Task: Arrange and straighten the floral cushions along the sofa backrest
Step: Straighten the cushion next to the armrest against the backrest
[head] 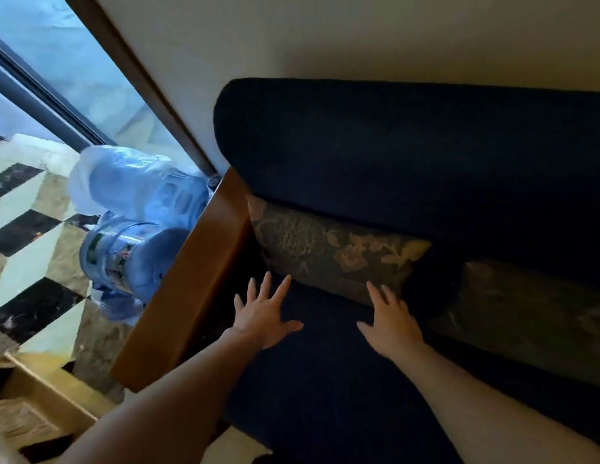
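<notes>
A floral cushion [332, 249] in olive and gold leans against the dark blue sofa backrest [409, 155], close to the wooden armrest. A second floral cushion [526, 316] lies further right in shadow, its right end cut off by the frame. My left hand [263, 313] hovers over the blue seat just in front of the first cushion, fingers spread, holding nothing. My right hand [390, 324] is open too, its fingertips touching the lower right edge of the first cushion.
The wooden armrest [191, 279] bounds the sofa on the left. Beyond it stand two large blue water bottles [138, 229] on a checkered tile floor [27, 229], by a glass door. A wicker-and-wood piece [30, 406] sits at lower left. A cream wall rises behind the backrest.
</notes>
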